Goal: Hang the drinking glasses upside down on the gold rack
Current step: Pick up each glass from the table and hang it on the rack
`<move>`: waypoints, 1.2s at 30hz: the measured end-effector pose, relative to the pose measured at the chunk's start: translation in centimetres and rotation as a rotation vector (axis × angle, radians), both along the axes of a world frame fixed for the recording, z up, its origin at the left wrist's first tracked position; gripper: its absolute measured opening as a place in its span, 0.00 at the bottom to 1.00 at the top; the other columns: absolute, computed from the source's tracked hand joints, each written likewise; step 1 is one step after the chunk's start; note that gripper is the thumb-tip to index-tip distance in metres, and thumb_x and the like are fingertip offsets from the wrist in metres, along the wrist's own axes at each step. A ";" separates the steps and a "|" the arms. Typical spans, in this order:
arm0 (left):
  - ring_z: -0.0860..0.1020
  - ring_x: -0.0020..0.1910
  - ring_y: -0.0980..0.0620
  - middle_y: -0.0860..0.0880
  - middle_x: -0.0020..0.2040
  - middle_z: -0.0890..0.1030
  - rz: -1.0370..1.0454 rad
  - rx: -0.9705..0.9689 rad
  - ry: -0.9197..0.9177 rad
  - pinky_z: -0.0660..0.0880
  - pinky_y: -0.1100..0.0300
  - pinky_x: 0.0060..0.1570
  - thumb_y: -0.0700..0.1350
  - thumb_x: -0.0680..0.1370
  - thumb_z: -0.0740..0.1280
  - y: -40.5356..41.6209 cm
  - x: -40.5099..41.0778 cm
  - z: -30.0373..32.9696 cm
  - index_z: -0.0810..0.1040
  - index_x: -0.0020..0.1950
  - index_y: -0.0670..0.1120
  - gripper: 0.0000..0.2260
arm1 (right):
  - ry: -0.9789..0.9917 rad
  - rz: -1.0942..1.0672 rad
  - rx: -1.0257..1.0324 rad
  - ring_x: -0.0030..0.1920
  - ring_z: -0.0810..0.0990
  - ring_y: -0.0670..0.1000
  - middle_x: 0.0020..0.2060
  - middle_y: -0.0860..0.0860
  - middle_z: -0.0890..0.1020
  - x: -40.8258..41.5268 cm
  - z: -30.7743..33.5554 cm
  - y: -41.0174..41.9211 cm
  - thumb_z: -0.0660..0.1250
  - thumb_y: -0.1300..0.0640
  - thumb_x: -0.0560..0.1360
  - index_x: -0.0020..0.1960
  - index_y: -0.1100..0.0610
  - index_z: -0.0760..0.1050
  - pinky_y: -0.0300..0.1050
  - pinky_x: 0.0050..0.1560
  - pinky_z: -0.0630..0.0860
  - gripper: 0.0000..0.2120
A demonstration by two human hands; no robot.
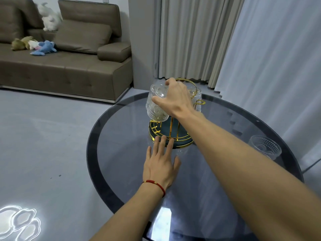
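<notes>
The drinking glasses are split between the rack and the table: several hang mouth-down on the gold rack (171,126), and one more glass (264,147) stands upright near the right edge of the round dark glass table (111,129), well apart from the rack. The rack stands toward the far side of the table, its ringed gold base holding a dark tray and its thin gold posts rising to a hoop handle at the top.

The right hand (175,97) reaches in from the lower right, its forearm crossing over the rack's base. Its fingers are curled around an embossed clear glass (156,94) at the upper left of the rack, with the thumb across the near side; this held glass is tilted with its base up. Directly below it hangs another patterned glass (157,113), mouth down and touching or nearly touching the one above. A ribbed glass (197,94) shows on the rack's right side, partly hidden behind the hand.

The left hand (160,164) holds nothing; it lies flat and open, palm down, on the table just in front of the rack, its fingertips reaching the gold rim of the base. A red cord bracelet (155,184) circles that wrist.

Beyond the table are a brown sofa (66,70) with soft toys and pale curtains (225,40)
</notes>
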State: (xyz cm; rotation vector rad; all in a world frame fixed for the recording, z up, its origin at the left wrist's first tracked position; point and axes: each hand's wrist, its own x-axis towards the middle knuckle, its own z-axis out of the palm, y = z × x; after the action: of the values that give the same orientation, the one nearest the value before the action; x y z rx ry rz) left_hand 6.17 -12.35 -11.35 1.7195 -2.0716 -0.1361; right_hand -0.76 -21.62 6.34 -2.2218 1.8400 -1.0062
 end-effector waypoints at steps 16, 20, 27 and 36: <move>0.44 0.82 0.45 0.52 0.83 0.50 0.073 0.037 -0.069 0.51 0.36 0.77 0.60 0.83 0.51 0.1 -0.2 0.3 0.48 0.81 0.57 0.27 | 0.442 -0.165 -0.075 0.60 0.80 0.61 0.59 0.58 0.82 1.6 -2.3 0.2 0.63 0.34 0.78 0.67 0.58 0.71 0.56 0.56 0.71 0.31; 0.47 0.81 0.42 0.51 0.83 0.51 0.084 0.034 -0.097 0.54 0.35 0.75 0.59 0.82 0.52 0.1 -0.3 0.4 0.49 0.81 0.57 0.28 | 0.398 -0.156 -0.139 0.62 0.78 0.59 0.60 0.56 0.80 -0.3 -2.3 2.2 0.59 0.35 0.80 0.65 0.57 0.72 0.56 0.61 0.69 0.27; 0.55 0.79 0.41 0.47 0.81 0.58 0.059 0.008 -0.087 0.60 0.40 0.74 0.55 0.80 0.57 1.3 -2.0 2.3 0.56 0.80 0.53 0.29 | 0.072 -0.179 -0.252 0.54 0.77 0.56 0.52 0.54 0.80 -8.7 -4.2 10.2 0.57 0.44 0.81 0.57 0.56 0.77 0.54 0.57 0.70 0.18; 0.76 0.60 0.50 0.48 0.64 0.76 -0.281 -0.042 0.395 0.75 0.52 0.62 0.40 0.77 0.67 5.1 -5.6 5.4 0.70 0.73 0.47 0.24 | 0.026 -0.563 0.044 0.67 0.70 0.66 0.68 0.63 0.69 -18.0 -10.2 18.7 0.68 0.37 0.75 0.76 0.63 0.63 0.62 0.62 0.71 0.40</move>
State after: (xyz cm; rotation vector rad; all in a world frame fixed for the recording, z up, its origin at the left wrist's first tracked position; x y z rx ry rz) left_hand 0.55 -7.22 -5.91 1.2460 -1.9827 -0.4740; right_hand -18.78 -2.91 -3.84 -1.7231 2.5422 -0.9869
